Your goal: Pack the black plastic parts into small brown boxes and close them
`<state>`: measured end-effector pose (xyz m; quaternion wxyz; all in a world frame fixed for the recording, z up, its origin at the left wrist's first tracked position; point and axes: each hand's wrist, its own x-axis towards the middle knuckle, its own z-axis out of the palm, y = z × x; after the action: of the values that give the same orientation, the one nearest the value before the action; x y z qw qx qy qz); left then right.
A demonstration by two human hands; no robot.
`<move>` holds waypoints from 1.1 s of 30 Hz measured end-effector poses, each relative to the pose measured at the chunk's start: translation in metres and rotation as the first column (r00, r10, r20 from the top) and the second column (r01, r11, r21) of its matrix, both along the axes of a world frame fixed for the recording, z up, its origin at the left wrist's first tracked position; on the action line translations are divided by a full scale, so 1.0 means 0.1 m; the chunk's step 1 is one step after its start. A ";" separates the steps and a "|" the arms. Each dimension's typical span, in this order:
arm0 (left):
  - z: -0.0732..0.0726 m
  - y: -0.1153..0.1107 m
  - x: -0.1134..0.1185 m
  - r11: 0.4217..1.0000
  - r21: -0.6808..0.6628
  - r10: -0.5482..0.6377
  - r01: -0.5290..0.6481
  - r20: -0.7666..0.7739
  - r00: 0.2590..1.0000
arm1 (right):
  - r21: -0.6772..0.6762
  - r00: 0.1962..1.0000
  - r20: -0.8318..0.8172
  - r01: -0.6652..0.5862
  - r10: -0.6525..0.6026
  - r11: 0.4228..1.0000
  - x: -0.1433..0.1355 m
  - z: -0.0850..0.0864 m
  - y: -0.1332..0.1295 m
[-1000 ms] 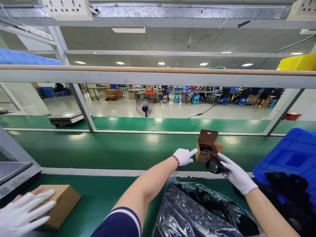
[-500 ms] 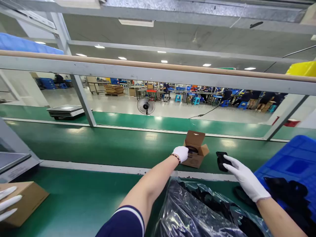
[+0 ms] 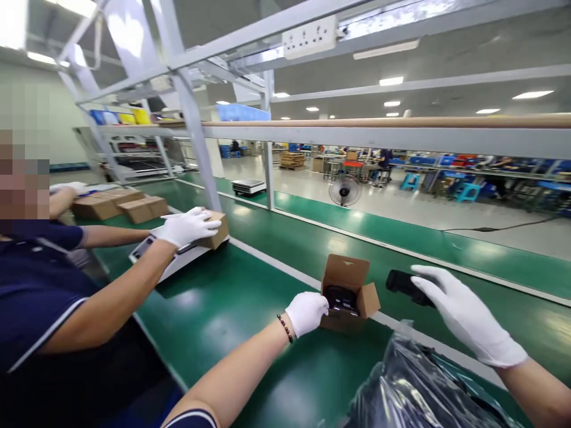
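An open cardboard box (image 3: 341,321) stands on the green work surface with its lid flap up and a glossy black item (image 3: 341,299) inside. My left hand (image 3: 307,312), in a white glove, is closed on the box's left edge. To the right of the box, my right hand (image 3: 464,312), gloved too, grips a black part (image 3: 408,286) between thumb and fingers, above the green belt. Below it lies a clear plastic bag (image 3: 414,386) with dark contents.
At left, a co-worker's gloved hand (image 3: 190,227) holds a closed box (image 3: 218,230) on a scale (image 3: 182,261). More cardboard boxes (image 3: 143,209) lie beyond. A metal frame (image 3: 267,172) rises behind the belt, and a fan (image 3: 344,191) stands farther back.
The view has swung left, bringing the co-worker and scale into sight. The open box now sits nearer the front, off the rear belt. Both my hands keep their holds.
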<state>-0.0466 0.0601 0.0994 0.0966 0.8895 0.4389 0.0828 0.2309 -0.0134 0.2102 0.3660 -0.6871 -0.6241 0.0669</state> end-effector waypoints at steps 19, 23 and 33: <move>0.44 -0.34 -0.30 0.948 -0.315 0.223 0.042 0.752 0.620 | -0.292 0.790 0.470 -0.283 0.395 0.914 -1.68 -0.11 0.42; 0.34 -0.39 -0.50 0.961 -0.277 0.225 -0.005 0.770 0.597 | -0.372 0.853 0.394 -0.193 0.343 0.908 -1.72 -0.19 0.55; -0.50 -0.18 -0.36 0.946 -0.309 0.269 0.095 0.914 0.304 | -0.467 0.905 0.354 -0.049 0.237 0.883 -1.95 -0.80 0.76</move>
<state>-0.0822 0.0424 0.0494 0.4673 0.6173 0.3527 0.5255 0.0355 0.0626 0.1298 0.0562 -0.7026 -0.7031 0.0940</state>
